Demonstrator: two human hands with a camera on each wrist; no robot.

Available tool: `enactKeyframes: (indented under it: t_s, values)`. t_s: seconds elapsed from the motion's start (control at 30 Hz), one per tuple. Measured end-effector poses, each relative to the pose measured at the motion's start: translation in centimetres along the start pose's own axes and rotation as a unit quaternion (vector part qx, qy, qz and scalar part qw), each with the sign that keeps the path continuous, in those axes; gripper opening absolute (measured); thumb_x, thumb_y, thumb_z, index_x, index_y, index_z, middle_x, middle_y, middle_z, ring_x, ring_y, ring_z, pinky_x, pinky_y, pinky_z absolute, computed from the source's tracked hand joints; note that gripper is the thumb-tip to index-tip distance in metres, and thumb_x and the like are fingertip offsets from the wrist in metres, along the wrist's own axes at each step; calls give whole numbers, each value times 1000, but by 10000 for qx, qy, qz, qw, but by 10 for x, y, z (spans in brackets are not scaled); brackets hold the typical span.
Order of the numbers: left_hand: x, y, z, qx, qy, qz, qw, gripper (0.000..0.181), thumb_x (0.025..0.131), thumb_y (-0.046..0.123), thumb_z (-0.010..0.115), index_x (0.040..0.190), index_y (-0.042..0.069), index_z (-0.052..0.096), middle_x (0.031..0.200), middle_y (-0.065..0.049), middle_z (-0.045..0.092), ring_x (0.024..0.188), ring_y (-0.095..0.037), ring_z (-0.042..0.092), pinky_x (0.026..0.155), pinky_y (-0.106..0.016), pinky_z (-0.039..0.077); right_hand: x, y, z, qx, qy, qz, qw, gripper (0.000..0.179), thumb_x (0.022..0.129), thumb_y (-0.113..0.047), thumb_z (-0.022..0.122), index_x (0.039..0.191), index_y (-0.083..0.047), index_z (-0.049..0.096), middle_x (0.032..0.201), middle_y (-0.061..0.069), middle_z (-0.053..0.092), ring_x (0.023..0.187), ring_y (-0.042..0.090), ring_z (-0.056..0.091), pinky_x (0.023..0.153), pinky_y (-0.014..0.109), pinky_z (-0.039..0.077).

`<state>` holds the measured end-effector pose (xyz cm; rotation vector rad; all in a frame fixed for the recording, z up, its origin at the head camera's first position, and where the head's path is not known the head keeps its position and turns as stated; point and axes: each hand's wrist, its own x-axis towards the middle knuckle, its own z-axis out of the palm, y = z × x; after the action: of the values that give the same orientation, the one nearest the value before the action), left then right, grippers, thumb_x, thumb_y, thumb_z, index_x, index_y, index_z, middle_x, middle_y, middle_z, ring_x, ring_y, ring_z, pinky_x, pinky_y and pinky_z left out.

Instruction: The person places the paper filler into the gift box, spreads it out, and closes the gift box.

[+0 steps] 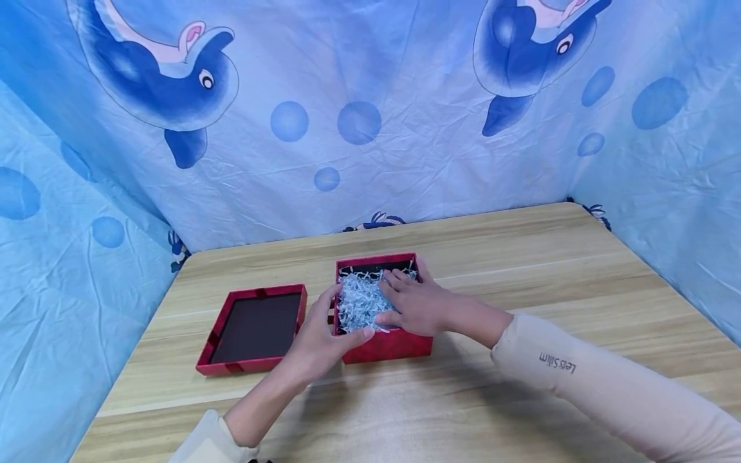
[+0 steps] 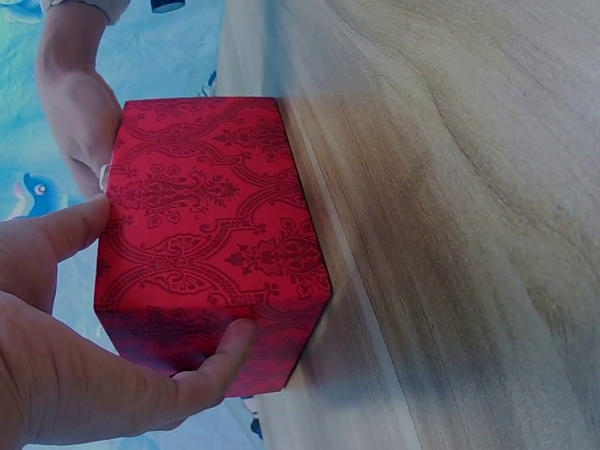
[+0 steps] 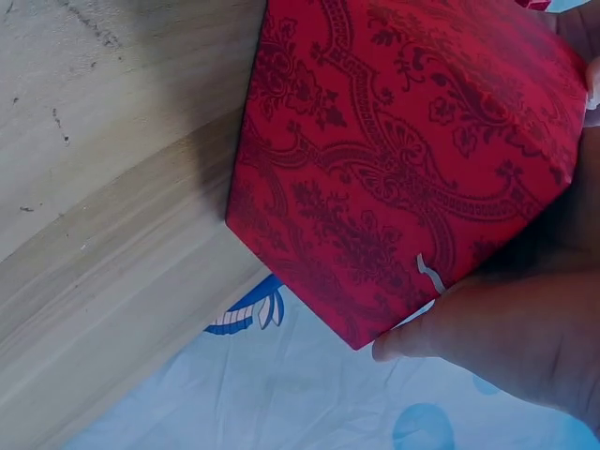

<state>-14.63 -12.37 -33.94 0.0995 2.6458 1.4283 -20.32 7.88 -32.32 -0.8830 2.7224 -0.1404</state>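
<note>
A red patterned box (image 1: pixel 390 347) sits on the table, filled with light blue shredded paper (image 1: pixel 361 302). My left hand (image 1: pixel 324 337) holds the box at its near left corner, thumb at the front rim and fingers along the left side; the left wrist view shows this grip on the red box (image 2: pixel 197 202). My right hand (image 1: pixel 413 302) lies over the right part of the shredded paper, its fingers spread and touching it. One finger of that hand reaches outside the right wall of the box (image 3: pixel 375 159). Some paper is hidden beneath the right hand.
Left of the box lies a shallow red lid (image 1: pixel 255 331) with its dark inside facing up. The wooden table (image 1: pixel 521 257) extends around both. Behind it hangs a blue cloth backdrop (image 1: pixel 405 167) printed with dolphins and bubbles.
</note>
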Motion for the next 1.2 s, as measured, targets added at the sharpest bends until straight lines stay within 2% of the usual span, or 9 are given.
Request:
enactKeyframes:
  t_s: [0.13, 0.3, 0.43, 0.53, 0.63, 0.83, 1.03, 1.2]
  values:
    - [0, 0, 0, 10, 9, 6, 10000, 95, 78, 41, 78, 151, 20, 23, 151, -9, 31, 132, -32, 37, 94, -50, 49, -2, 2, -3, 157, 238, -122, 9995, 75, 97, -56, 42, 153, -12, 23, 160, 9, 14, 147, 27, 5, 111, 60, -11]
    - [0, 0, 0, 63, -7, 6, 10000, 94, 78, 44, 78, 151, 20, 23, 152, -8, 30, 134, -33, 35, 96, -54, 46, -8, 12, -14, 410, 717, -353, 9960, 73, 100, -53, 38, 153, -8, 17, 160, 9, 7, 147, 25, -1, 110, 58, -17]
    - [0, 0, 0, 100, -9, -5, 9999, 95, 78, 45, 78, 151, 20, 23, 153, -9, 29, 134, -33, 35, 96, -56, 45, -12, 20, -24, 537, 935, -372, 9935, 74, 100, -54, 33, 154, -9, 11, 160, 7, 3, 146, 22, -3, 109, 56, -20]
    - [0, -1, 0, 103, -8, -25, 9999, 96, 77, 44, 78, 152, 20, 22, 153, -8, 29, 135, -32, 34, 97, -55, 45, -12, 24, -28, 672, 1107, -388, 9908, 74, 100, -53, 37, 154, -11, 10, 160, 7, 4, 147, 21, -2, 110, 55, -19]
    - [1, -1, 0, 72, -23, -72, 9999, 96, 78, 42, 78, 152, 21, 21, 153, -6, 28, 136, -31, 33, 98, -55, 43, -10, 24, -24, 691, 1186, -575, 9889, 74, 100, -50, 40, 154, -10, 9, 161, 7, 1, 147, 21, -5, 111, 55, -16]
    - [1, -2, 0, 25, -61, 5, 10000, 96, 80, 41, 77, 153, 19, 20, 153, -7, 28, 135, -31, 34, 98, -53, 44, 0, 15, -9, 392, 885, -912, 9911, 81, 97, -54, 43, 155, -9, 7, 161, 7, -5, 146, 22, -10, 114, 57, -5]
    - [1, -2, 0, -9, -67, 74, 9999, 97, 79, 43, 78, 152, 19, 20, 152, -8, 29, 134, -31, 35, 96, -51, 47, 8, 4, -6, 123, 221, -677, 9974, 84, 93, -54, 52, 155, -12, 14, 162, 7, 3, 148, 25, -2, 116, 54, 6]
    - [1, -2, -1, -23, -77, 73, 9999, 97, 78, 43, 78, 152, 19, 20, 152, -8, 28, 134, -32, 34, 95, -50, 48, 16, -1, -7, -194, -255, -522, 9981, 81, 92, -55, 52, 155, -22, 13, 162, 3, 5, 148, 24, 3, 116, 55, 10]
